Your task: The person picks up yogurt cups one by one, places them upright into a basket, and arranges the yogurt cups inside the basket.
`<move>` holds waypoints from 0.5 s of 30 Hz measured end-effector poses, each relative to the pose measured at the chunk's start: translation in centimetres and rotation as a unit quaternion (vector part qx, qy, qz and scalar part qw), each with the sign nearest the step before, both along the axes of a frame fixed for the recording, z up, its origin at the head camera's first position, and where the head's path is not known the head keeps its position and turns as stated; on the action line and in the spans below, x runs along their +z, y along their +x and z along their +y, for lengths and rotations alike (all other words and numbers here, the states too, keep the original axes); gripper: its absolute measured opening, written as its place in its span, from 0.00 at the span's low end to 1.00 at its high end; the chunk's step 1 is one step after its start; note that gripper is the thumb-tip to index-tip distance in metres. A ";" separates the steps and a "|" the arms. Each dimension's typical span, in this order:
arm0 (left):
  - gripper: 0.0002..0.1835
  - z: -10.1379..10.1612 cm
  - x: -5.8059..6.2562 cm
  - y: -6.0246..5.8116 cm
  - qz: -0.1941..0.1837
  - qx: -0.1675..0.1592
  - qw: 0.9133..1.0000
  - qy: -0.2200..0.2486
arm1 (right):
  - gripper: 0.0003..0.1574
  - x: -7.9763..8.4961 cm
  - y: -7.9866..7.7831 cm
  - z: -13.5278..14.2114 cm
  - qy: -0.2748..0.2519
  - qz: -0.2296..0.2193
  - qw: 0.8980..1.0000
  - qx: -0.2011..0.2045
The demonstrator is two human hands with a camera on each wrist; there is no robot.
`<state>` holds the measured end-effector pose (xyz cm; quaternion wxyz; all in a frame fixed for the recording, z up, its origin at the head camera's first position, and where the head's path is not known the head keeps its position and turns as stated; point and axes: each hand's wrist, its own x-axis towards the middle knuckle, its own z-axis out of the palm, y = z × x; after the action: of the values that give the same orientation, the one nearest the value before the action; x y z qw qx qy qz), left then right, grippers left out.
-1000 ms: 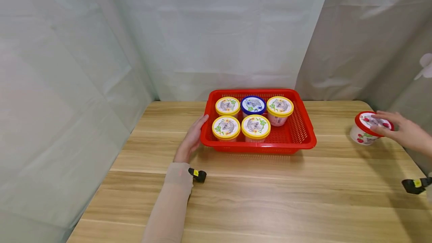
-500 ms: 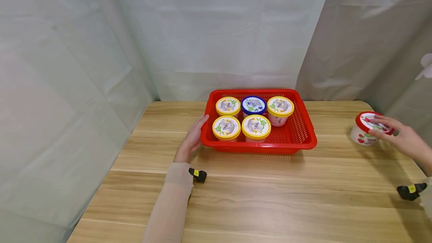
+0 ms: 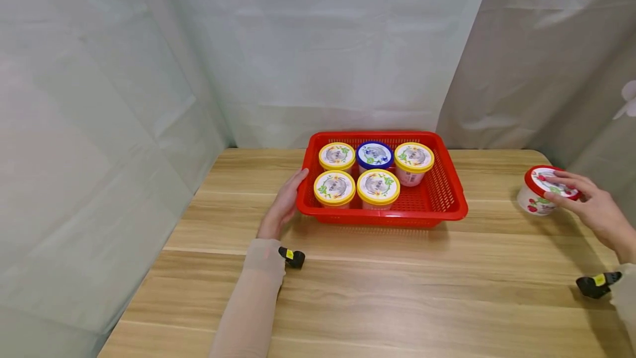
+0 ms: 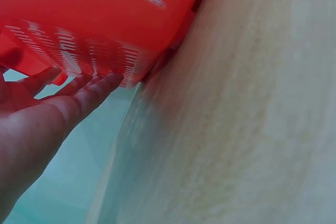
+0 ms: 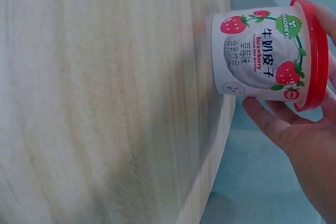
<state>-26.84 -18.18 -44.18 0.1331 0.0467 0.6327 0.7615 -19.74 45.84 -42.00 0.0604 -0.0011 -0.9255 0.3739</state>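
Note:
Near the table's right edge stands a red-lidded strawberry milk cup (image 3: 535,202); its printed side (image 5: 257,56) faces the right wrist camera. My right hand (image 3: 598,206) grips it round the lid, thumb on the near side and fingers over the top and far side. At the red plastic basket (image 3: 387,215), my left hand (image 3: 285,198) rests against the left wall; in the left wrist view its fingers (image 4: 89,95) lie fairly straight along the slotted side. Inside the basket are several yellow-lidded cups (image 3: 379,185) and one blue-lidded cup (image 3: 375,154).
The wooden table (image 3: 377,291) runs back to a pale curtain (image 3: 323,70). A gap between the cups shows the basket's floor (image 3: 412,198) at the front right. The table's right edge runs close beside the strawberry milk cup.
My right hand has settled lower over the strawberry milk cup and closed its fingers and thumb about the lid; its wrist has swung left. My left hand and the basket stay put.

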 end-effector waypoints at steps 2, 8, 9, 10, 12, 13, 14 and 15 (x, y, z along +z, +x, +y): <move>0.32 0.0 0.0 0.0 0.001 0.000 1.000 -0.002 | 0.39 -0.1 0.0 0.0 0.008 0.006 1.000 0.000; 0.32 0.0 0.0 0.0 0.000 -0.002 1.000 0.003 | 0.40 0.1 -0.1 -0.3 0.028 0.022 0.999 -0.007; 0.32 0.0 0.0 0.0 -0.001 -0.002 1.000 0.003 | 0.40 0.1 -0.1 -0.4 0.031 0.023 0.999 -0.008; 0.32 0.0 0.0 0.0 -0.001 -0.001 1.000 0.004 | 0.41 0.2 -0.1 -0.4 0.033 0.023 0.999 -0.009; 0.32 0.0 0.0 0.0 -0.002 -0.001 1.000 0.003 | 0.41 0.3 -0.2 -0.6 0.036 0.023 0.999 -0.011; 0.32 0.0 0.0 0.0 -0.002 -0.001 1.000 0.001 | 0.41 0.4 -0.2 -0.6 0.037 0.023 0.999 -0.012; 0.32 0.0 0.0 0.0 -0.002 0.000 1.000 0.001 | 0.42 0.4 -0.2 -0.7 0.037 0.022 0.999 -0.013; 0.32 0.0 0.0 0.0 -0.002 0.000 1.000 0.002 | 0.42 0.4 -0.2 -0.7 0.037 0.022 0.999 -0.014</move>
<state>-26.80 -18.20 -44.15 0.1343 0.0449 0.6311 0.7626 -19.97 45.10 -41.55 0.0859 -0.0035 -0.9371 0.3384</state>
